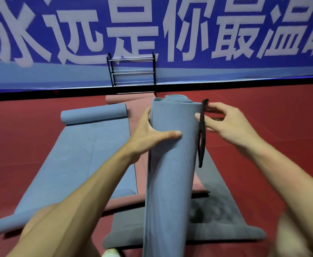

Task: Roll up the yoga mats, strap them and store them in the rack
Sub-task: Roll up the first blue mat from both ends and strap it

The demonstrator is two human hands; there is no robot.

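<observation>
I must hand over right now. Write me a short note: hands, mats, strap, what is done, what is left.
Left hand grips the rolled blue mat upright.
Right hand pinches the black strap at the roll's top edge; not yet wrapped.
Second blue mat, pink mat and grey mat lie on the floor.
Rack at the wall.
Done: one roll.
Left: strap, store, then the others.
</observation>
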